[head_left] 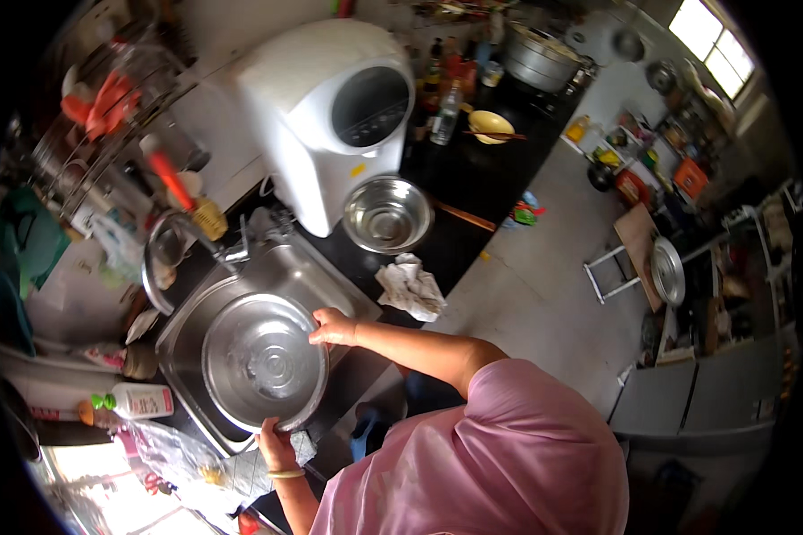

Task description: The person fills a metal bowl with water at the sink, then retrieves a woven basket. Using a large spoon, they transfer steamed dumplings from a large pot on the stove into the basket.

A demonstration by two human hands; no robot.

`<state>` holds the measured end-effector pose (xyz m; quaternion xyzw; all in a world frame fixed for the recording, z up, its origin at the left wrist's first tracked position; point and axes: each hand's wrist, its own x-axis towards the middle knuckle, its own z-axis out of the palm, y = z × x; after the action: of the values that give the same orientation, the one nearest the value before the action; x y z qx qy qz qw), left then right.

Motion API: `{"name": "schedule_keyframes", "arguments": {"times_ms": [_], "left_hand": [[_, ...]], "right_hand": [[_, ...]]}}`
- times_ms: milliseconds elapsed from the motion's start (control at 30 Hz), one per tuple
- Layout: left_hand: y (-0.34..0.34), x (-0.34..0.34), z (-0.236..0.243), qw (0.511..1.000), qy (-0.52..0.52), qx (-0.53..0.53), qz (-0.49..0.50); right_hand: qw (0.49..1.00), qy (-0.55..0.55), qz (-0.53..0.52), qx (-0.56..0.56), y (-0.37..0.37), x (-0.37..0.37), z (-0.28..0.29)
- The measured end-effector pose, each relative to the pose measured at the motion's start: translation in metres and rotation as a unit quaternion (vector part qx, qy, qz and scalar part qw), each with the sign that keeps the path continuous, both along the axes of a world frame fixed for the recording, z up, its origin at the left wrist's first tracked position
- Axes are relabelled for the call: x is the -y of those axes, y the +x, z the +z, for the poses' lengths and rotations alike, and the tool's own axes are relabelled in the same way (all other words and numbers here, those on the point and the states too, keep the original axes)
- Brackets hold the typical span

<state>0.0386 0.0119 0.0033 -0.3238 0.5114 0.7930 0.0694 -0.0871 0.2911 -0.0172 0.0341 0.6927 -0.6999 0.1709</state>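
Over the sink [171, 343] I hold a large steel basin [259, 361] by its rim, its shiny inside facing up. My right hand [333, 327] grips the rim on the far right side. Closed on the near edge is my left hand [277, 446], with a pale bangle on the wrist. A little water or wet shine shows at the basin's bottom. The curved faucet [158, 259] stands at the sink's left back side, its spout reaching beside the basin. Both thumbs lie on or near the rim, and the other fingers are partly hidden beneath it.
A smaller steel bowl [388, 214] and a crumpled cloth [411, 287] lie on the dark counter, right of the sink. Behind them stands a white countertop appliance [312, 116]. A white bottle with a green cap [143, 400] and a plastic bag [174, 459] are at the left.
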Motion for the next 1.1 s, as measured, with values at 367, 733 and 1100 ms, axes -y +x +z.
{"name": "schedule_keyframes", "arguments": {"times_ms": [367,733,1100], "left_hand": [[0.037,-0.135,0.069,0.99,-0.048,-0.029,-0.131],[0.075,-0.403,0.064,0.938,0.027,-0.089,-0.333],[0.011,-0.668,0.052,0.848,0.08,-0.035,-0.523]], "right_hand": [[0.992,-0.07,-0.099,-0.016,0.141,-0.164,0.064],[0.962,-0.007,-0.272,0.008,0.272,-0.427,0.089],[0.892,-0.02,-0.451,-0.012,0.328,-0.636,0.077]]}}
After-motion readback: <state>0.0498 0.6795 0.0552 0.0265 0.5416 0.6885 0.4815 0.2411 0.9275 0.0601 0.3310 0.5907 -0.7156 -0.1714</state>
